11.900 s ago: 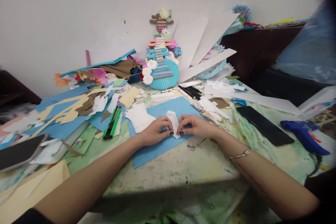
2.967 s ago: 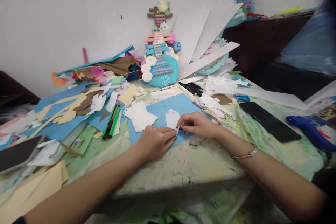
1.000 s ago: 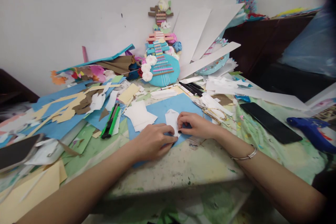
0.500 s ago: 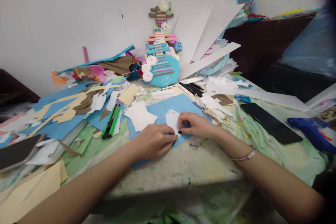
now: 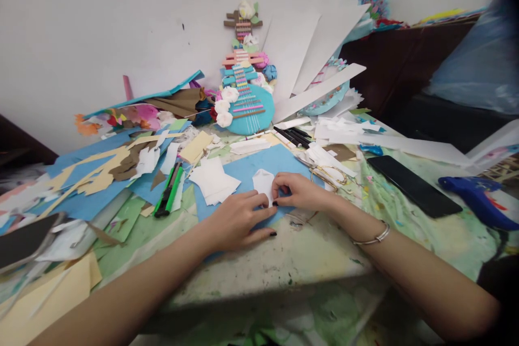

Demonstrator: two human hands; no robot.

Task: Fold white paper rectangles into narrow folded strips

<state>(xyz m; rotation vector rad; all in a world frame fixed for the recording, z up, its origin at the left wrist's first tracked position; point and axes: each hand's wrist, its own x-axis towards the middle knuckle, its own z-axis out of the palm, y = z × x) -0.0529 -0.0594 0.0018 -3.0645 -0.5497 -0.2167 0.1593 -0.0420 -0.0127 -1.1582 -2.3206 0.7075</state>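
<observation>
The left hand [image 5: 243,219] lies low near the front edge of the desk [image 5: 292,259], thumb spread away from the fingers, whose tips touch a folded white paper [image 5: 263,179] and cover its lower end. The right hand [image 5: 300,192] curls at the paper's right side, thumb and forefinger close together; whether they pinch it I cannot tell, as the fingers hide the contact. The paper lies on a blue sheet [image 5: 267,158], itself partly hidden by both hands, behind the middle of the desk's front edge. White pieces [image 5: 213,181] overlap the sheet's left side, their count unclear. To its right, scissors [image 5: 330,174] are half lost among scraps. Toward the desk's right edge lies a black phone [image 5: 413,185]; at the left, another device [image 5: 26,240] is cut off by the view.
</observation>
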